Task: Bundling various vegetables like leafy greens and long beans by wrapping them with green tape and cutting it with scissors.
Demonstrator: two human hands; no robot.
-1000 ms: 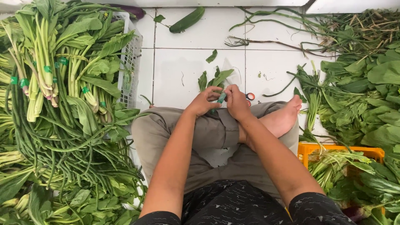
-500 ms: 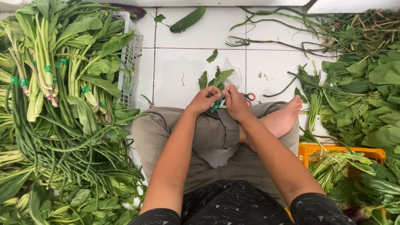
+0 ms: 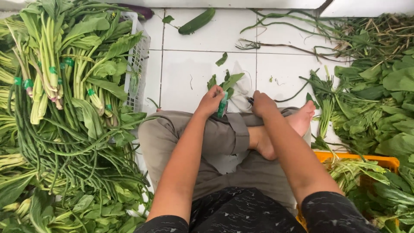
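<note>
Sitting cross-legged on the white tiled floor (image 3: pixel 194 73), the person is seen from above with both forearms stretched out over the knees, so that the work is kept just past the lap and above the tiles, where trimmings can fall clear. A small bunch of leafy greens (image 3: pixel 225 84) is gripped in the closed left hand (image 3: pixel 210 101), stems down and leaves pointing away, with a green band or strip (image 3: pixel 222 105) lying against the stems beside the fingers. The right hand (image 3: pixel 263 104) is curled shut just beside it, apart from the bunch; something dark and thin shows at its thumb side, but what is gripped cannot be told. A pale sheet or bag (image 3: pixel 241 88) lies on the floor under the bunch. Banded bundles of greens and long beans (image 3: pixel 64 142) are heaped over a white plastic crate (image 3: pixel 137 64) at the left, within arm's reach, while loose leafy greens (image 3: pixel 379 108) and an orange crate (image 3: pixel 379 162) are kept at the right. A cucumber (image 3: pixel 197 20) lies apart at the top.
</note>
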